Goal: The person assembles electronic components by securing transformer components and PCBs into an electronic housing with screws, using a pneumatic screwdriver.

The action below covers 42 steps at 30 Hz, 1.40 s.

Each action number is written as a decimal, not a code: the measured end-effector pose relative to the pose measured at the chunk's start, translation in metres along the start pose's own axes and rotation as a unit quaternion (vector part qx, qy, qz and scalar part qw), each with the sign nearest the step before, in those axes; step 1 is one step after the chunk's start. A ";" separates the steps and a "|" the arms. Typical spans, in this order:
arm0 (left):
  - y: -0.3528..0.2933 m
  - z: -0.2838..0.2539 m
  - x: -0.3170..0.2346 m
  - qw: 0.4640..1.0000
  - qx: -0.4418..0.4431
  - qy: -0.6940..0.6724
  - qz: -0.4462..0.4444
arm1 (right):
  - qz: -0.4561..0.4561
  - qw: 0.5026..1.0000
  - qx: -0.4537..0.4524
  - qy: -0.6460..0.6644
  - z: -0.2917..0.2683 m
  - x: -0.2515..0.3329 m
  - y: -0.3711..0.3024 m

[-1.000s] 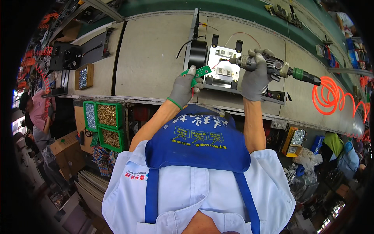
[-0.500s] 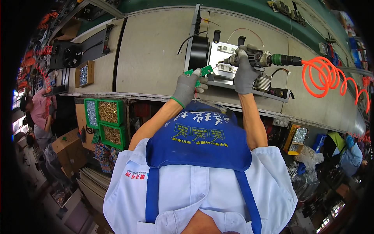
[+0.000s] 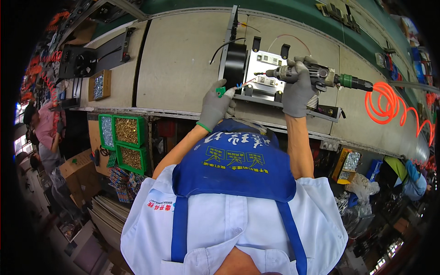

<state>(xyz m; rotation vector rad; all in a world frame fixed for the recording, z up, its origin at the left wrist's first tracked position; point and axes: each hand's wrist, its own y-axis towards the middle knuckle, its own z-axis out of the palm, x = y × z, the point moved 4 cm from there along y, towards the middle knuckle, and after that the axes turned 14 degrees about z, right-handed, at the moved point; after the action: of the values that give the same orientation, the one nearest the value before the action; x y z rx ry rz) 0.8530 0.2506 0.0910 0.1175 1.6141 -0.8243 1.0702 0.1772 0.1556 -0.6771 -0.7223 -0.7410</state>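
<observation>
Left hand (image 3: 216, 103): grasping green board (image 3: 221, 92);
Right hand (image 3: 297, 94): clenched round power driver (image 3: 324, 77);
Silver plate (image 3: 268, 66): seemingly fastening step; next move calls for aligning bit (image 3: 260, 74).

blue apron (image 3: 233, 185): large white characters (image 3: 243, 139) toward far edge; yellow line (image 3: 236, 169), three yellow boxed marks (image 3: 234, 158) nearer straps (image 3: 179, 229) | pale shirt (image 3: 208, 220): red characters (image 3: 159, 206) beside left strap

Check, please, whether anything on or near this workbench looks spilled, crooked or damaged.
Nothing clearly stands out. The left hand holds a green board, the right hand grips a power tool, and the small brass-coloured parts lie inside green trays. Fine damage would be too small to see.
</observation>
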 end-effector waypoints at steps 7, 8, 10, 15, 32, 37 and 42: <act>0.014 -0.002 -0.035 0.992 0.034 -0.051 0.107 | 0.051 0.997 0.027 0.059 0.011 0.017 -0.010; 0.018 0.005 -0.035 0.990 0.087 -0.080 0.076 | 0.053 0.996 0.030 0.059 0.011 0.017 -0.010; 0.025 0.010 -0.026 0.988 0.123 -0.069 0.055 | 0.060 0.994 0.046 0.075 0.012 0.015 -0.009; 0.025 0.020 -0.019 0.936 0.189 -0.290 0.059 | 0.062 0.991 0.081 0.085 0.014 0.015 -0.012; 0.026 0.020 -0.021 0.959 0.174 -0.221 0.041 | 0.056 0.995 0.068 0.047 0.019 0.016 -0.023; 0.022 0.021 -0.029 0.965 0.160 -0.191 0.084 | 0.062 0.995 0.040 0.073 0.016 0.013 -0.020; 0.014 0.025 -0.046 0.987 0.121 -0.078 0.072 | 0.069 0.994 0.026 0.080 0.006 0.012 -0.014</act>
<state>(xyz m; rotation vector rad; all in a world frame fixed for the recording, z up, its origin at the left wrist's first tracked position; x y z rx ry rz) 0.8917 0.2636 0.1271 0.3306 1.3391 -0.8910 1.0636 0.1700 0.1725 -0.6073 -0.5416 -0.6398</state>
